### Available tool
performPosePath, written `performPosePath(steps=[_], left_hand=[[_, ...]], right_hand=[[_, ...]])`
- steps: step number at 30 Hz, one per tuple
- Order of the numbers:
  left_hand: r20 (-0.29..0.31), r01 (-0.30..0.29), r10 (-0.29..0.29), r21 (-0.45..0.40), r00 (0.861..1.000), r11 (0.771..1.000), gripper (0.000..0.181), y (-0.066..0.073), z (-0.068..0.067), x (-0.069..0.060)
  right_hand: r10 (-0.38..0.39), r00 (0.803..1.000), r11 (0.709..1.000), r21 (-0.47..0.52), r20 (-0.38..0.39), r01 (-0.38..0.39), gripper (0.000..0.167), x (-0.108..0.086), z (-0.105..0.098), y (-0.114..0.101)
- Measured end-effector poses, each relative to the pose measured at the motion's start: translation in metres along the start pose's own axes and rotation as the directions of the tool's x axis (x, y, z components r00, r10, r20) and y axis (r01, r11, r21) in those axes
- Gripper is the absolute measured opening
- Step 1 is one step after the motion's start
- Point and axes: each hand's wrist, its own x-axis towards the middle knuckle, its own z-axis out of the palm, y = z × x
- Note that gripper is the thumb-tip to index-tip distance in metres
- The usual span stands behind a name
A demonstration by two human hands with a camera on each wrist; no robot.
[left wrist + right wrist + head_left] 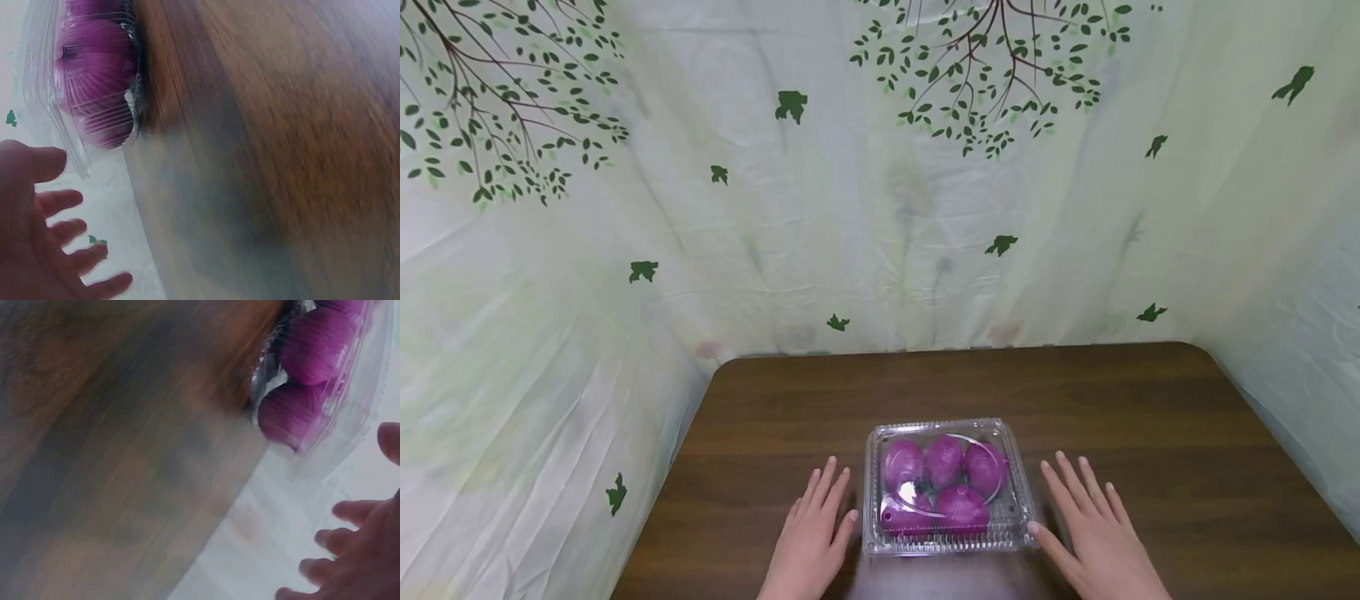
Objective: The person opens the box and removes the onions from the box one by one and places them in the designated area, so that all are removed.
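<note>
A clear plastic clamshell box (947, 546) lies on the table with its lid down. Several round purple items (964, 507) show through the plastic. To the left of the box is the left hand (811, 533), fingers spread and pointing away from the body, holding nothing. The right hand (1097, 537) is spread at the other side, its thumb tip close to the box's near right corner; whether it touches is unclear. Both wrist views show a side of the box (94, 75) (312, 381) near spread fingers.
The dark brown wooden table (790, 408) has rounded far corners. Behind it and at both sides hangs a pale cloth (880, 250) printed with branches and green leaves.
</note>
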Motion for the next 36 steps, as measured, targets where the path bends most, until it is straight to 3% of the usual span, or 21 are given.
performPosePath(steps=[4,10,14,19,23,26,28,32,36], left_hand=[[-0.037,-0.023,0.019,-0.101,0.999,0.995,0.047,0.003,0.003,0.003],[-0.096,0.017,-0.041,-0.24,0.995,0.971,0.037,0.007,0.002,0.007],[-0.141,0.031,-0.087,-0.361,0.986,0.932,0.031,0.005,0.005,0.008],[-0.219,0.015,-0.138,-0.486,0.966,0.874,0.024,0.003,0.009,0.007],[-0.195,0.065,-0.215,-0.578,0.957,0.814,0.022,0.004,0.011,0.006],[-0.118,0.135,-0.271,-0.641,0.955,0.756,0.022,0.005,0.012,0.005],[-0.054,0.182,-0.3,-0.689,0.952,0.702,0.024,0.004,0.013,0.005],[0.067,0.246,-0.326,-0.8,0.943,0.547,0.031,0.003,0.014,0.005],[0.161,0.293,-0.344,-0.879,0.925,0.376,0.035,0.001,0.015,0.004]], right_hand=[[-0.079,0.996,0.997,0.006,-0.043,0.08,0.075,0.003,0.003,-0.008],[-0.182,0.98,0.983,0.011,-0.085,0.183,0.072,0.006,0.011,-0.02],[-0.253,0.958,0.967,-0.012,-0.134,0.254,0.071,0.009,0.018,-0.029],[-0.337,0.921,0.941,-0.032,-0.196,0.337,0.07,0.011,0.024,-0.043],[-0.412,0.876,0.909,-0.04,-0.251,0.416,0.067,0.013,0.029,-0.053],[-0.446,0.854,0.891,-0.043,-0.268,0.451,0.067,0.015,0.034,-0.059],[-0.457,0.85,0.885,-0.041,-0.261,0.463,0.067,0.016,0.037,-0.063],[-0.482,0.845,0.872,-0.036,-0.23,0.488,0.068,0.019,0.043,-0.07],[-0.524,0.823,0.846,-0.019,-0.22,0.533,0.068,0.022,0.048,-0.076]])
